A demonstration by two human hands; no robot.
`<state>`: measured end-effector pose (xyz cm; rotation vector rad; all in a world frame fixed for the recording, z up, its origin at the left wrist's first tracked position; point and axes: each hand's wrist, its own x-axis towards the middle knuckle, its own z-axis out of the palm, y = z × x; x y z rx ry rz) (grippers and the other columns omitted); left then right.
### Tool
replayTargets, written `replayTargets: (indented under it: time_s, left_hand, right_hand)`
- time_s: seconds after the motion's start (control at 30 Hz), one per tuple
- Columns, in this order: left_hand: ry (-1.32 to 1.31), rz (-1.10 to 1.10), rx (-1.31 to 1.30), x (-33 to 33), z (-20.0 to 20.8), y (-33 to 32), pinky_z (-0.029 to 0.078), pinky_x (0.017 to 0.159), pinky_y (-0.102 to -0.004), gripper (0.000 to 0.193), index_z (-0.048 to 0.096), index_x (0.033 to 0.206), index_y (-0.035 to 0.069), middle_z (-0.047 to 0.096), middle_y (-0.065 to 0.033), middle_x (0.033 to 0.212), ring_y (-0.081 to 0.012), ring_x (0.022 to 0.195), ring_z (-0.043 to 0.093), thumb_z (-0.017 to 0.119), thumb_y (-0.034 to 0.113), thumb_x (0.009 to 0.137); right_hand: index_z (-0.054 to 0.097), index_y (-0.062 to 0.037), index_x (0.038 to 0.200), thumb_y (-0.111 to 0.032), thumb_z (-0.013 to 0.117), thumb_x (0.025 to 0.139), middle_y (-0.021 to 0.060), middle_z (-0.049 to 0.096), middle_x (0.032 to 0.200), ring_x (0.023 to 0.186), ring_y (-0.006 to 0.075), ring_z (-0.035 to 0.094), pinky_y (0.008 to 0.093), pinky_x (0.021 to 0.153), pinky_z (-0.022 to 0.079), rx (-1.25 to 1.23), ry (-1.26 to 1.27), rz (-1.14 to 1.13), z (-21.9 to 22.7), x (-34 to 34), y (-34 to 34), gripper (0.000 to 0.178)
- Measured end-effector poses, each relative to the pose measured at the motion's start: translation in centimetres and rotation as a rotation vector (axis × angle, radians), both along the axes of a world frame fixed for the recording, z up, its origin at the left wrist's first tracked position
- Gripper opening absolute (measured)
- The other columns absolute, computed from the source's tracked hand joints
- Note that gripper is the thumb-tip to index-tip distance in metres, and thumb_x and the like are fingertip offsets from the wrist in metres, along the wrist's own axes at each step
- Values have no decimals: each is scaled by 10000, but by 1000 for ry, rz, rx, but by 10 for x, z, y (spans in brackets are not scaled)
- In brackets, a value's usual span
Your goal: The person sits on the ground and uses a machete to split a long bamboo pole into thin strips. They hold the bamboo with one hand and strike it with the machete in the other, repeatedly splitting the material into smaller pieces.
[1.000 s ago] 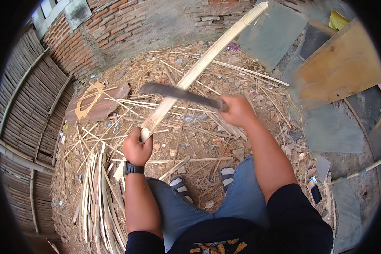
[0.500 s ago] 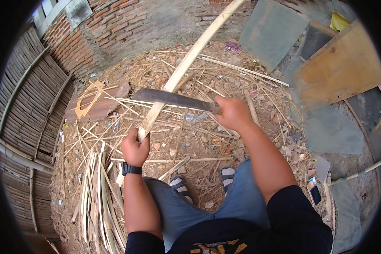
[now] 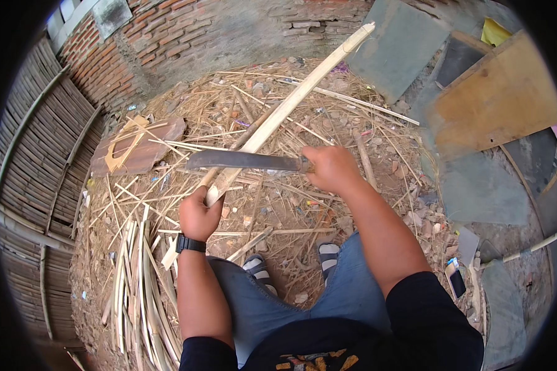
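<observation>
My left hand (image 3: 201, 214) is closed around the near end of a long pale strip of split bamboo (image 3: 289, 105), which slants up and away to the right. In my right hand (image 3: 334, 170) is the handle of a machete (image 3: 247, 160). Its dark, broad blade points left and lies across the strip, a little beyond my left hand. Whether the edge bites into the bamboo I cannot tell. Under the strip runs a thin brown stick (image 3: 252, 131), partly hidden by the strip and the blade.
A bundle of split bamboo strips (image 3: 141, 290) lies at the near left. Scattered sticks and rubble cover the ground, with a brown board (image 3: 167, 131) farther left. A woven bamboo wall (image 3: 40, 154) and brick wall (image 3: 185, 43) bound the area. Panels (image 3: 495, 99) and a phone (image 3: 455, 278) are at right.
The bamboo strip's far end has dropped lower, and its tip now shows in full. The machete has shifted slightly down and left along the strip toward my left hand.
</observation>
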<state>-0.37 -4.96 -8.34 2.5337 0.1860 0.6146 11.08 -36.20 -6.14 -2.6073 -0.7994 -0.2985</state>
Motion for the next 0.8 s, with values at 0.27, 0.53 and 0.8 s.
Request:
replayTargets:
  time_s: [0.27, 0.53, 0.8]
  left_hand:
    - [-9, 28, 41, 0, 2, 3, 431, 524, -412, 330, 573, 738, 9, 587, -187, 614, -361, 536, 562, 774, 255, 823]
    - [20, 6, 55, -1, 4, 0, 447, 532, -420, 325, 580, 746, 10, 608, -189, 632, -369, 560, 593, 782, 258, 807]
    - [62, 55, 12, -3, 5, 4, 500, 579, -439, 275, 628, 782, 33, 643, -176, 666, -389, 628, 638, 775, 265, 778]
  right_hand:
    - [678, -110, 1071, -228, 709, 843, 163, 697, 815, 746, 310, 687, 438, 695, 536, 493, 199, -393, -25, 49, -48, 258]
    - [685, -101, 1036, -234, 722, 828, 152, 715, 864, 750, 301, 692, 429, 703, 541, 157, 218, -79, -16, 24, -15, 249]
    - [686, -52, 1066, -283, 736, 872, 135, 706, 820, 763, 265, 688, 405, 712, 524, 454, 185, -353, -27, 41, -41, 305]
